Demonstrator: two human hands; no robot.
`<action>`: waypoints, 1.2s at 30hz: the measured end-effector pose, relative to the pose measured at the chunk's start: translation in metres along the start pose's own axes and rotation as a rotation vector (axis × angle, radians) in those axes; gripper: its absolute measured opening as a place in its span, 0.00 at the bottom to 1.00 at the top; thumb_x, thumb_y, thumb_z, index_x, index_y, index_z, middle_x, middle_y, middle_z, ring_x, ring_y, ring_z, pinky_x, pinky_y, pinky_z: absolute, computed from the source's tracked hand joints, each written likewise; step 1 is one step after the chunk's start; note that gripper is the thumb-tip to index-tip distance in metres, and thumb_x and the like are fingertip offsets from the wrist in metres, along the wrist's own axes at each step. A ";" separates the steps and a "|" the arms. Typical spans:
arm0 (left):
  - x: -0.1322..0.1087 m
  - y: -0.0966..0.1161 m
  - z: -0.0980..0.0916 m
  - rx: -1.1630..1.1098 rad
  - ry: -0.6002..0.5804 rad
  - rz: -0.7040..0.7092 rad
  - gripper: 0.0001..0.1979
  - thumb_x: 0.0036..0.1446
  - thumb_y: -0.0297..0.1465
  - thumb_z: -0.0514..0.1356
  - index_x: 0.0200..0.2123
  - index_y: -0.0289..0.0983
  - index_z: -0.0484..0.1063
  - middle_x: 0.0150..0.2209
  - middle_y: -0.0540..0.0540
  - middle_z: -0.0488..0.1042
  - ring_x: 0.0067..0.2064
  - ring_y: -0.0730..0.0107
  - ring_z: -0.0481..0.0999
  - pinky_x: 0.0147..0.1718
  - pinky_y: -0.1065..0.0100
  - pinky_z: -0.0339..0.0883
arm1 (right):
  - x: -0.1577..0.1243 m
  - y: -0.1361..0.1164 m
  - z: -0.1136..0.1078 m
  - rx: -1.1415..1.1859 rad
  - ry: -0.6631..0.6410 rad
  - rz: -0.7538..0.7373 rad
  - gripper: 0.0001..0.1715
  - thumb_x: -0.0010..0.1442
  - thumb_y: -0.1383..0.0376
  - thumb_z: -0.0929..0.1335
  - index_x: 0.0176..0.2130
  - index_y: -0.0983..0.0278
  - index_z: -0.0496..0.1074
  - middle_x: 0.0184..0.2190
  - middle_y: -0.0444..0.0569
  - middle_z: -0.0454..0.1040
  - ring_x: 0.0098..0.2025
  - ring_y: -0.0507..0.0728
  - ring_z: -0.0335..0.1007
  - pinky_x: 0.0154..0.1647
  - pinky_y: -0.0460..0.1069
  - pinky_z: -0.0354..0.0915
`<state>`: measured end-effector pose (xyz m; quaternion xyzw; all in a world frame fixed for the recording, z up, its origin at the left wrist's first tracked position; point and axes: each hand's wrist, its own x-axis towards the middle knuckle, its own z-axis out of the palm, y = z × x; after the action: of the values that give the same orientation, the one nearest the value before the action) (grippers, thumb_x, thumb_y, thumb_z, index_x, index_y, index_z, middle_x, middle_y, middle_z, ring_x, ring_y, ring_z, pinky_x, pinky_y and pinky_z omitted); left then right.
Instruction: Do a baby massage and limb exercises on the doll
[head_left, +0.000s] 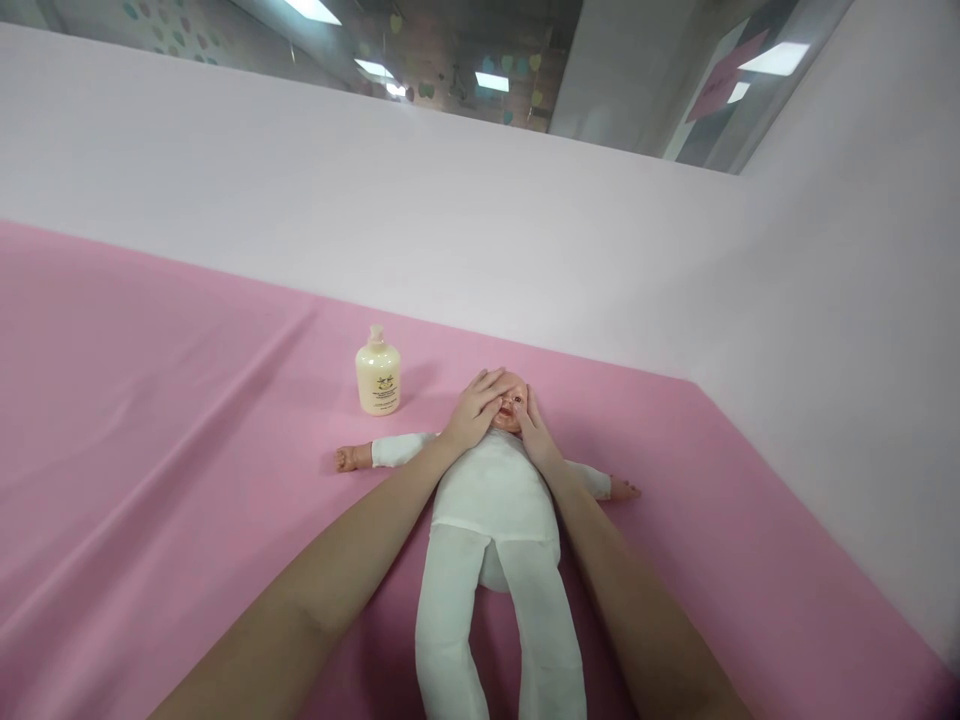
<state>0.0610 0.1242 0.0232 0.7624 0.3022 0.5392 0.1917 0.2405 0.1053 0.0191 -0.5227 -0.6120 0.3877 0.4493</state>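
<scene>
White-clad doll supine on sheet

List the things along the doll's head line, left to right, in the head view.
bottle → left hand → doll's face → right hand

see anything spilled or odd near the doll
Nothing stands out. The bottle stands upright on the pink sheet beside the doll, which lies flat, left hand and right hand on its face.
</scene>
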 end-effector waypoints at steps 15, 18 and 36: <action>0.001 -0.004 0.000 -0.049 0.010 -0.040 0.22 0.68 0.36 0.53 0.62 0.42 0.72 0.68 0.43 0.66 0.72 0.58 0.60 0.73 0.48 0.48 | -0.006 -0.014 0.004 -0.042 -0.031 -0.253 0.50 0.65 0.36 0.60 0.75 0.56 0.49 0.77 0.44 0.46 0.78 0.58 0.38 0.78 0.57 0.37; -0.001 -0.011 0.003 -0.093 0.051 -0.115 0.26 0.66 0.37 0.56 0.65 0.39 0.67 0.70 0.38 0.63 0.72 0.55 0.59 0.72 0.49 0.50 | -0.007 -0.014 0.003 -0.066 -0.018 -0.265 0.48 0.66 0.36 0.59 0.74 0.56 0.52 0.76 0.44 0.47 0.78 0.58 0.37 0.79 0.57 0.36; -0.003 -0.019 0.008 -0.130 0.089 -0.150 0.29 0.63 0.38 0.60 0.67 0.41 0.64 0.69 0.39 0.63 0.72 0.53 0.59 0.72 0.49 0.51 | -0.004 -0.006 0.003 -0.007 0.014 -0.093 0.55 0.62 0.34 0.63 0.76 0.52 0.43 0.77 0.41 0.42 0.79 0.59 0.35 0.79 0.59 0.38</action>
<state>0.0627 0.1366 0.0072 0.6986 0.3311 0.5753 0.2670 0.2360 0.1000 0.0228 -0.4979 -0.6338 0.3609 0.4692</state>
